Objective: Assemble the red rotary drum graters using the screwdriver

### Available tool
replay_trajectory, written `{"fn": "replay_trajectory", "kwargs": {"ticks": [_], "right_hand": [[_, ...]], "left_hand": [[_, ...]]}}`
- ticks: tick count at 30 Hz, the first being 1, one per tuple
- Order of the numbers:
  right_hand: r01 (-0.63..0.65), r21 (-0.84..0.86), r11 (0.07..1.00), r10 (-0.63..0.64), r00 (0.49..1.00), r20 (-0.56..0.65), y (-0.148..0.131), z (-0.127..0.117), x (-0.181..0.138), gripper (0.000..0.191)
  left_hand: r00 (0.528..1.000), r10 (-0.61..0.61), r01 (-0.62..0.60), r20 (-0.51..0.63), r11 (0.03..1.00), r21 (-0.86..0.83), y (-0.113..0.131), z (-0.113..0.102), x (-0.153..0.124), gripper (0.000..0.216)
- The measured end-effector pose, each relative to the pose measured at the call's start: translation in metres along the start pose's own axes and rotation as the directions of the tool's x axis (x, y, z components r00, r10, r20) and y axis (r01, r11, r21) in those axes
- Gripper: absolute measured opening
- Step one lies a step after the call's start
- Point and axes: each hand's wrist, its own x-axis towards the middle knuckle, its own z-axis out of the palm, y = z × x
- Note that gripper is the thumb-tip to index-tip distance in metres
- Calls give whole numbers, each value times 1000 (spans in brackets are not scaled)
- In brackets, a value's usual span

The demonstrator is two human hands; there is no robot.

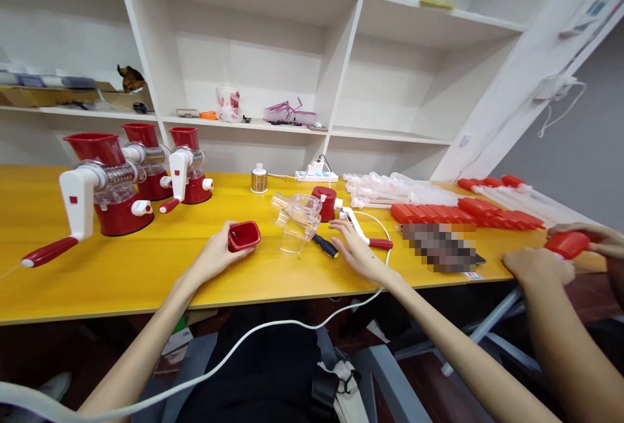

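Note:
My left hand grips a small red hopper by its left side, just above the yellow table. Its square mouth faces up toward me. To the right of it lies a clear plastic grater body. My right hand is open, fingers stretched out, beside a screwdriver with a dark and yellow handle. Past those fingers are a white crank with a red handle and a red base. A metal grating drum stands farther back.
Several assembled red-and-white rotary graters stand at left. Red handles and white plastic parts lie in rows at right. A white cable crosses before me from a power strip. Another person's hands hold red parts at far right.

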Motion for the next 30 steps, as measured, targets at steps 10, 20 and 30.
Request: {"fn": "replay_trajectory", "kwargs": {"ticks": [10,20,30], "right_hand": [[137,-270,953,-45,945,323,-95,-15,122,66],[66,-150,986,-36,980,195,-84,-1,143,56],[-97,927,363,520,846,-115,-83,62,132,54]], "left_hand": [[999,19,-21,28,998,62,0,5,-4,70],[987,-8,2,-159,999,-32,13,-9,3,60],[819,-28,-309,-574,820,-481,48,-65,3,70]]}}
